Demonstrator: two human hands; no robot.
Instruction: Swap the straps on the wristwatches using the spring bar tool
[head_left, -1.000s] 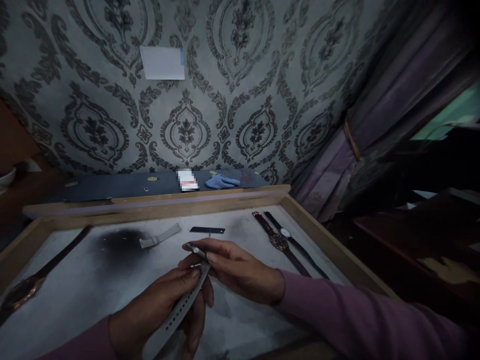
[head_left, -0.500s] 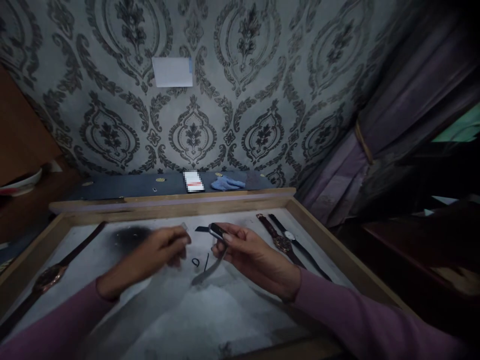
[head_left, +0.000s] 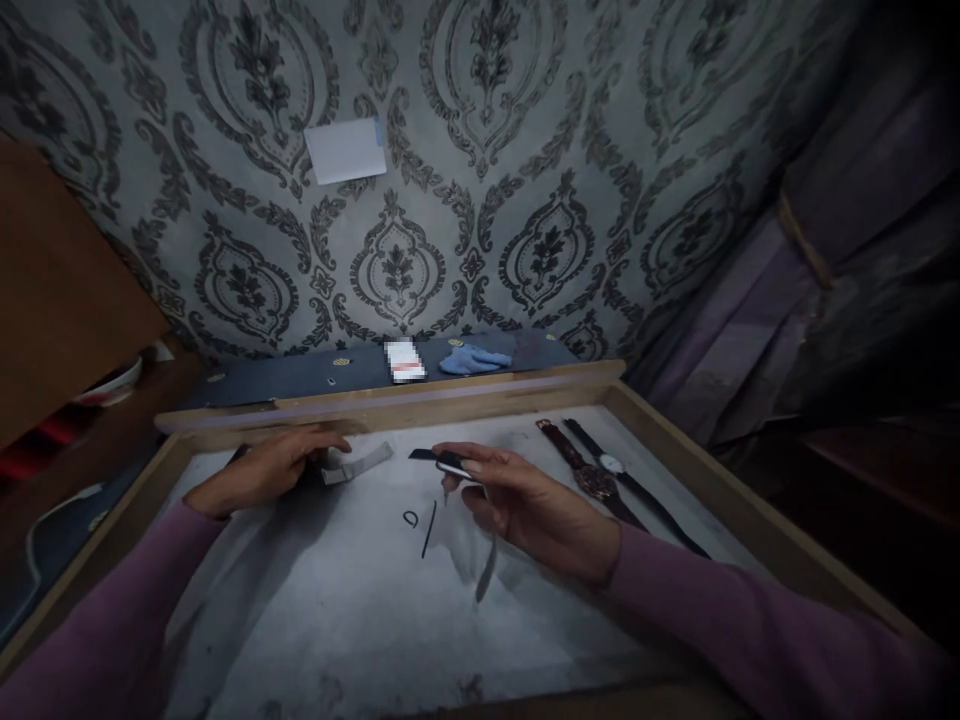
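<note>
Patterned wall [head_left: 397,270] is filling the background; with the held watch [head_left: 454,468] serving as the dial's centre and twelve pointing wallward, the curtain [head_left: 731,340] is hanging at two o'clock and the cabinet [head_left: 67,290] is standing at ten. Nearer, the wooden tray [head_left: 390,415] is spreading its white bed beneath both hands, while a blue ledge [head_left: 285,380] is running behind it. Paper [head_left: 346,150] is clinging to the wall at eleven. From two sleeves, the right hand [head_left: 525,500] is pinching the held watch above the bed, a grey band [head_left: 487,565] hanging below; the left hand [head_left: 262,470] is curving at nine, and whether it is gripping anything cannot be told. At three, the black watch [head_left: 612,464] and brown watch [head_left: 596,481] are lying side by side. On the ledge, blue cloth [head_left: 475,360] is resting at twelve, a blurred white item [head_left: 405,362] at eleven. Just beside the left fingers, a pale strap [head_left: 358,465] is lying at nine. Beyond the right fingertips, a black strip [head_left: 422,454] is showing partly. Toward seven, a thin stick [head_left: 429,530] is lying near a small ring [head_left: 410,519].
</note>
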